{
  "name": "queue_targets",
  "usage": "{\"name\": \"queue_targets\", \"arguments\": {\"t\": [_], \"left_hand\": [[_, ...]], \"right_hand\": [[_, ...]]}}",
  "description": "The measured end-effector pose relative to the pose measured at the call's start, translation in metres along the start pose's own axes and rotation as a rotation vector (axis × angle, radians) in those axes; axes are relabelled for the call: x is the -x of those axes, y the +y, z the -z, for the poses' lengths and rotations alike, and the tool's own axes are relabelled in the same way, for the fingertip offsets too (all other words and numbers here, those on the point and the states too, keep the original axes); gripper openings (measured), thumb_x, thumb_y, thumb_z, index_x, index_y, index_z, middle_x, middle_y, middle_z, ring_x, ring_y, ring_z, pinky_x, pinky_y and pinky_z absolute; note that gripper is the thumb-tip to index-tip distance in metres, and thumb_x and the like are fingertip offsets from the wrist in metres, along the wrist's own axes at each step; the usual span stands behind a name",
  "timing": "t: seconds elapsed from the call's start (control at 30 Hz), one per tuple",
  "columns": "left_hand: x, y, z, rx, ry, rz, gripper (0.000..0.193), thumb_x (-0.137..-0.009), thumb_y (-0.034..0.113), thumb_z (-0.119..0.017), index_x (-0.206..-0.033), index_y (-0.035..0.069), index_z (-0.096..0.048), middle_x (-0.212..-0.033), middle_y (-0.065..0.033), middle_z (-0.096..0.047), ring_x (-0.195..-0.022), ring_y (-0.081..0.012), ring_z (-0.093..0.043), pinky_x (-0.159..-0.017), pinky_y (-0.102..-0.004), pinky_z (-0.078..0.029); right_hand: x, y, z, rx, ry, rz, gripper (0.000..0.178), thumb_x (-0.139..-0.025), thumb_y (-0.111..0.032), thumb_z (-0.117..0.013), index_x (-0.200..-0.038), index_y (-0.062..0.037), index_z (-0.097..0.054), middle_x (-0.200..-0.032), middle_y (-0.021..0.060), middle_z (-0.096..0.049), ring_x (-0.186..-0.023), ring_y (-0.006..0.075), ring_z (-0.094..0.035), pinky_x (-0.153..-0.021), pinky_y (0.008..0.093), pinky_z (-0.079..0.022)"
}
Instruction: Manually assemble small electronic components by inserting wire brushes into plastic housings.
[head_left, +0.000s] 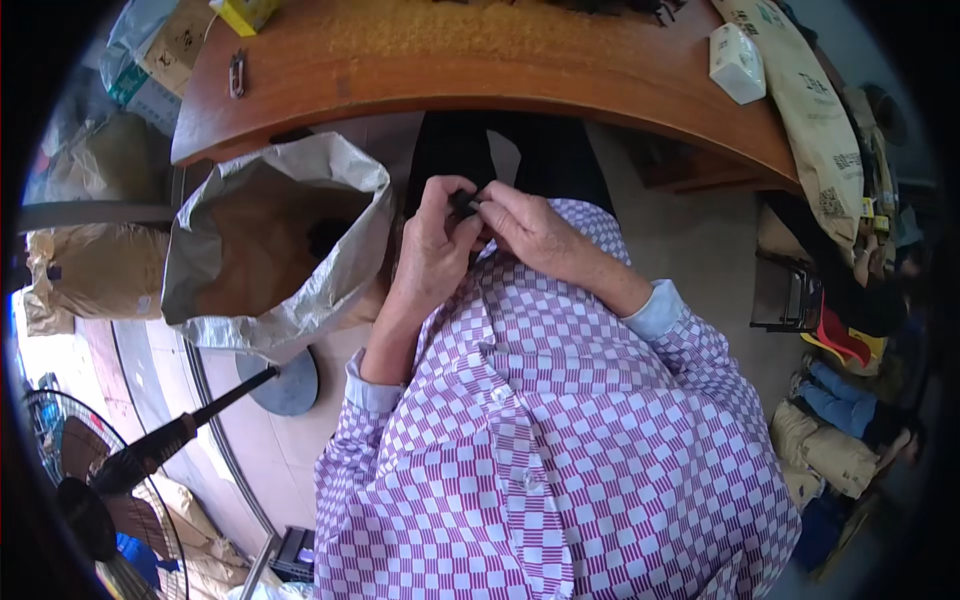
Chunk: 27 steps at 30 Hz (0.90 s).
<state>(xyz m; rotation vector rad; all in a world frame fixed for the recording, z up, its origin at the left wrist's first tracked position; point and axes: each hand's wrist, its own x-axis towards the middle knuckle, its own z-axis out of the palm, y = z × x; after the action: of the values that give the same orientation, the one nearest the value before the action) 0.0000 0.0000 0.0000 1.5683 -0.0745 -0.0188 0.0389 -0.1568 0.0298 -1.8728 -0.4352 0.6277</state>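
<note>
Left hand (432, 245) and right hand (530, 232) meet over the person's lap, thumbs and fingertips of both closed on one small dark piece (463, 200). From where I stand, the wooden desk (400, 80) is the biggest thing, its curved edge just beyond the knuckles, probably near enough for anything on it to be reached easily. Next comes the pale sack (376, 190), gaping beside the left forearm; I'd guess it sits there so its mouth stays within reach. On the desk, a white tissue pack (737, 65) lies off to the right, out of the way, and small snips (237, 74) lie near the left end. Smallest is that piece, mostly hidden by fingers, held close perhaps for finer control.
</note>
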Motion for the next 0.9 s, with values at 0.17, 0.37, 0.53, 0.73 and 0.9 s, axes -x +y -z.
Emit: {"name": "queue_targets", "arguments": {"t": [0.17,0.37,0.53,0.73,0.9], "left_hand": [[0.002,0.011,0.022,-0.291,0.132,-0.023,0.026,-0.084,-0.007,-0.050,-0.108,0.002,-0.046,-0.078,-0.0096,-0.059,-0.068,-0.0121,-0.061,-0.059,-0.0254,-0.051],[-0.003,0.006,0.030,-0.506,0.222,-0.108,0.026,-0.082,-0.006,-0.054,-0.105,0.003,-0.046,-0.065,-0.0098,-0.059,-0.062,-0.0143,-0.062,-0.056,-0.0268,-0.049],[-0.011,0.026,0.071,-0.816,0.406,-0.204,0.024,-0.079,0.002,-0.061,-0.100,0.007,-0.049,-0.065,-0.0133,-0.057,-0.057,-0.0220,-0.057,-0.054,-0.0328,-0.046],[0.009,0.019,0.174,-1.233,0.475,0.090,0.036,-0.082,0.012,-0.059,-0.116,0.011,-0.049,-0.102,-0.0179,-0.061,-0.090,-0.0343,-0.060,-0.076,-0.0424,-0.048],[-0.009,0.027,0.141,-1.054,0.469,-0.135,0.052,-0.081,0.009,-0.061,-0.130,0.010,-0.043,-0.123,-0.0166,-0.047,-0.111,-0.0310,-0.050,-0.083,-0.0383,-0.047]], "right_hand": [[-0.021,-0.007,-0.030,0.035,0.086,0.166,0.013,-0.096,-0.014,-0.046,-0.094,-0.0014,-0.047,-0.079,0.0183,-0.063,-0.073,0.0280,-0.065,-0.059,0.0340,-0.048],[-0.037,-0.002,-0.043,-0.077,0.162,0.216,0.014,-0.096,-0.015,-0.046,-0.093,-0.0015,-0.051,-0.072,0.0141,-0.060,-0.066,0.0214,-0.062,-0.059,0.0322,-0.048],[-0.076,-0.007,0.007,0.074,0.119,0.287,0.020,-0.095,-0.024,-0.050,-0.103,-0.0050,-0.053,-0.066,0.0054,-0.055,-0.060,0.0130,-0.055,-0.053,0.0281,-0.043],[-0.167,-0.020,0.102,0.772,0.537,0.313,0.030,-0.093,-0.022,-0.053,-0.119,-0.0083,-0.046,-0.074,0.0087,-0.061,-0.064,0.0193,-0.059,-0.058,0.0346,-0.049],[-0.211,0.006,0.129,0.990,0.576,0.402,0.024,-0.093,-0.026,-0.050,-0.107,-0.0085,-0.059,-0.085,0.0098,-0.067,-0.082,0.0271,-0.065,-0.072,0.0429,-0.051]]}}
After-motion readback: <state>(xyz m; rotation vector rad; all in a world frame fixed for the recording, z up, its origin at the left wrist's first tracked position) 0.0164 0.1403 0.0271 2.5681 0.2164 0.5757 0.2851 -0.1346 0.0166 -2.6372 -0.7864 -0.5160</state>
